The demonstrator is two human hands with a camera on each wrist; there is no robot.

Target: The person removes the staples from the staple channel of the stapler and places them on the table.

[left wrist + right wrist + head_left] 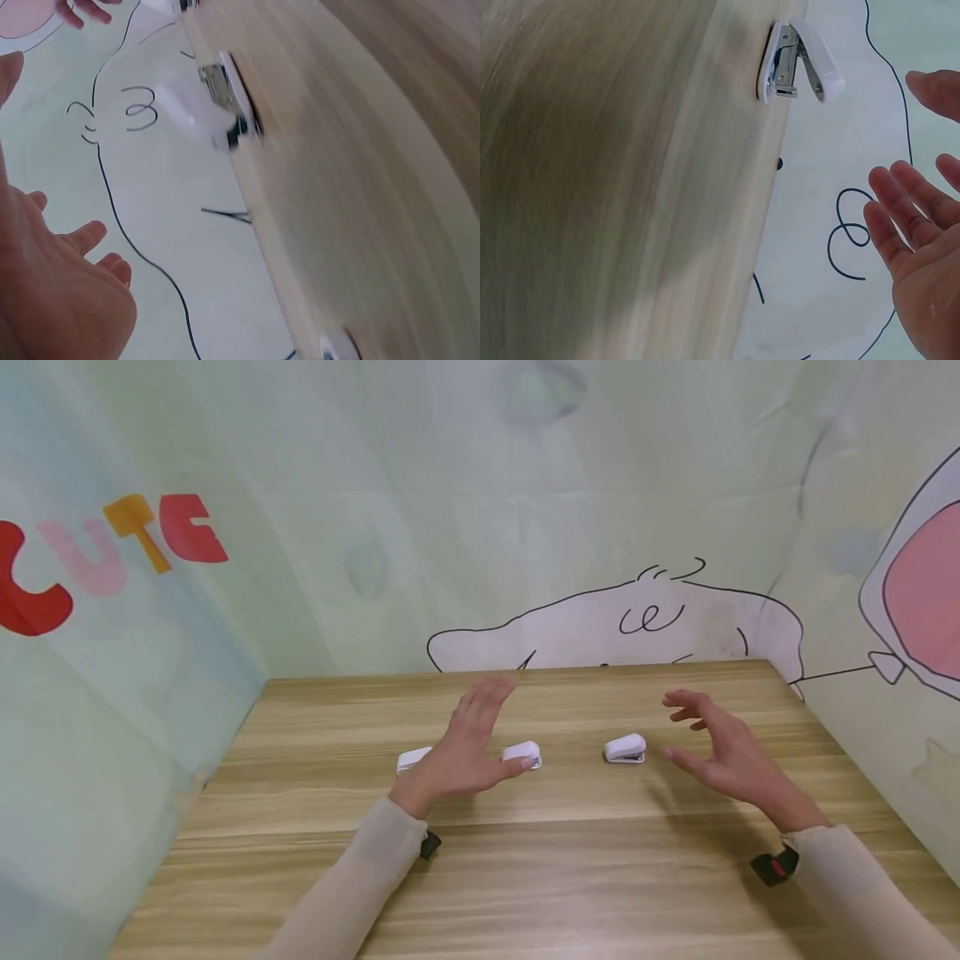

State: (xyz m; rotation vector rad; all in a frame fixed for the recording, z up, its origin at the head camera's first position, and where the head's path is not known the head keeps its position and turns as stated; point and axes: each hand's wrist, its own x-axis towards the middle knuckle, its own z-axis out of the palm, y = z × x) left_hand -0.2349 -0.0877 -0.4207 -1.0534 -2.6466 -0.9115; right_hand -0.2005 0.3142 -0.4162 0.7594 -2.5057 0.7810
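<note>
Left stapler (412,759), middle stapler (519,751) and right stapler (625,747) sit in a rough row across the table (540,885). All white. Left one is partly hidden behind the left hand (467,756); middle and right are well apart from each other.

Left hand: empty, raised over the table between left and middle units, fingers extended, thumb spread away. Head view has the thumb overlapping the middle one; left wrist view shows a gap, so no contact there.

Right hand (729,758): empty too, raised just right of the right stapler, not touching. Fingers loosely bent, thumb apart, shadow on the wood below.

Right stapler's top arm is angled up off its base, metal showing, per right wrist view. Middle one is the same in left wrist view, somewhat blurred.

Both arms in light sleeves (862,885), dark strap (777,865) at each wrist. Behind: pale backdrop (337,468) with "CUTE" lettering (193,529) at left, outlined cartoon animal (570,627) at centre, pink balloon (930,593) at right.
</note>
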